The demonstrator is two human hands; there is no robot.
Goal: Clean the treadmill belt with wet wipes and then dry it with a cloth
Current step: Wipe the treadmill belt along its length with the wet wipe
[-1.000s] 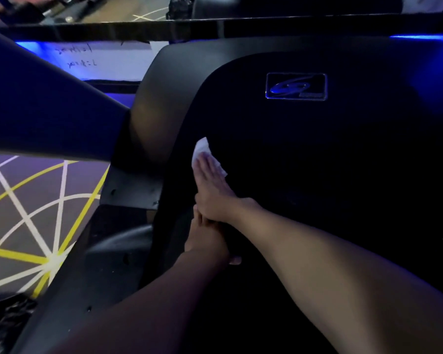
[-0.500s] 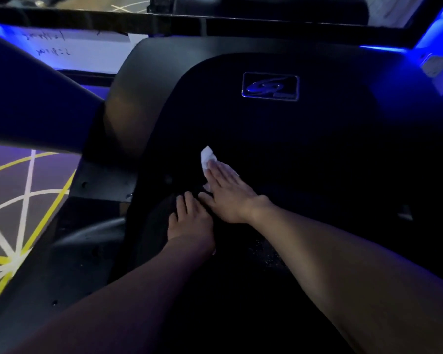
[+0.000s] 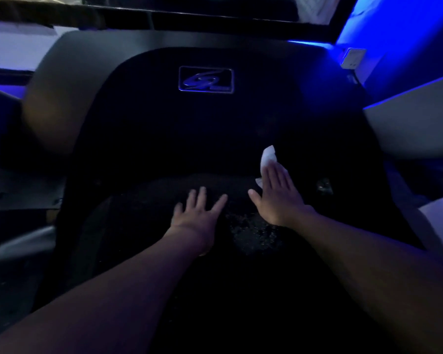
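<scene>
The hood (image 3: 189,134) filled the view from 10 to 2 o'clock: a broad, dark, matte dome with a paler grey rounded rim (image 3: 62,80), smooth and dimly lit. Below it, from centre to 6 o'clock, ran the belt (image 3: 143,226), black and finely grained, its front edge curving under the hood. A speckled, glinting patch (image 3: 253,233) showed on the belt just past centre toward 5 o'clock, between the two wrists. A pale, flat-faced upright (image 3: 414,129) stood at 3 o'clock under blue light, and a grey bracket (image 3: 21,190) with bolt heads lay at 9 o'clock.

Both bare forearms reached in from 6 o'clock and covered much of the near belt. The left hand (image 3: 198,214) lay palm down on the belt near centre, fingers spread and straight, its grip released. The right hand (image 3: 276,195), at about 3 o'clock of the left and apart from it, pressed flat with straight fingers, grip also released, on the wipe (image 3: 267,157). The wipe, white, thin and crumpled, stuck out beyond the fingertips toward 12 o'clock, at the seam between belt and hood.

A rectangular glossy badge (image 3: 206,79) sat on the hood at 12 o'clock. A small white socket (image 3: 352,58) hung on the wall at 2 o'clock.
</scene>
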